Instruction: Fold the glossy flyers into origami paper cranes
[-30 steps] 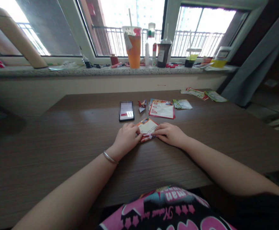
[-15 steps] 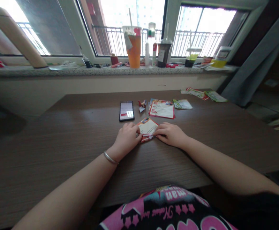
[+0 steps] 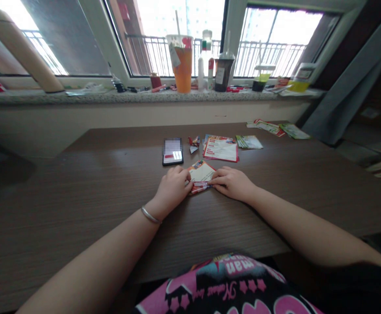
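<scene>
A printed paper card, cream with orange and red edges, lies on the table between my hands. Its near edge is folded up into a red and white strip. My left hand, with a silver bangle at the wrist, pinches the left end of the fold. At the right end my right hand grips the same fold between thumb and fingers. Just beyond the card sit a phone with a lit screen and a small folded paper piece in red, blue and white.
Behind the card lies a stack of red-bordered leaflets, with green leaflets beside it. More leaflets are at the far right table corner. On the windowsill stand an orange drink cup, a dark drink cup and bottles.
The folded strip at the card's near edge looks slightly flatter and wider. Both hands keep their hold and have barely shifted.
</scene>
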A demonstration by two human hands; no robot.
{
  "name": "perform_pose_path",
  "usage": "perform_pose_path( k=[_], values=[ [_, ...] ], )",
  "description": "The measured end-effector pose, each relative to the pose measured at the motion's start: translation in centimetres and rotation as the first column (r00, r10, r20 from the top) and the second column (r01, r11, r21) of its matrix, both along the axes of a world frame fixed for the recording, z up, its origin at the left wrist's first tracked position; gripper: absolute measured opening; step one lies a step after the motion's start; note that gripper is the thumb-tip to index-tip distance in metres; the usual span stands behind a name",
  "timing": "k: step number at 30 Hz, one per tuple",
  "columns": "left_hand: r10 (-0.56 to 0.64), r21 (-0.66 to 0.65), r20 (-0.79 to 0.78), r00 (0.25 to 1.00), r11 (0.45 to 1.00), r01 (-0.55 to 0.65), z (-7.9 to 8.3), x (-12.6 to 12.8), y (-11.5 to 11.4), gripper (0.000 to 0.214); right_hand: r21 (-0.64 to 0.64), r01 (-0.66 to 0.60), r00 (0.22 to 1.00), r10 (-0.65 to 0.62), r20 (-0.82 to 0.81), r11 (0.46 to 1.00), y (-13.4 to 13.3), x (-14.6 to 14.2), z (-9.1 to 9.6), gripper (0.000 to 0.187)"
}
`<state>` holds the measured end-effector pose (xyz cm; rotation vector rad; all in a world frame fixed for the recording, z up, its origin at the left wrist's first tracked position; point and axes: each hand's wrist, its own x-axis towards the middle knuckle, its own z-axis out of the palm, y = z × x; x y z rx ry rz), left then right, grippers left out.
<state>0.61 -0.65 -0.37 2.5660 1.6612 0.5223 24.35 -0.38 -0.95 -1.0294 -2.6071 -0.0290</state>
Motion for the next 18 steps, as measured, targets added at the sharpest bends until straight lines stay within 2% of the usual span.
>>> perform_pose_path(
  k=[6, 12, 18],
  values=[
    [-0.087, -0.023, 0.007, 0.996, 0.996, 0.087, 0.1, -0.4, 0.2, 0.016, 0.004, 0.018, 1.000, -0.018, 0.017, 1.000, -0.2, -0.1, 0.1, 0.024],
    [-0.241, -0.042, -0.098, 0.966, 0.970, 0.238, 0.7, -1.0, 0.6, 0.024, 0.013, 0.011, 1.000, -0.011, 0.018, 1.000, -0.1, 0.1, -0.1, 0.025],
    [-0.282, -0.058, -0.155, 0.947, 0.959, 0.276, 1.2, -1.0, 0.2, 0.027, 0.034, 0.035, 0.999, -0.036, 0.026, 0.999, -0.1, 0.0, -0.2, 0.025]
  ],
)
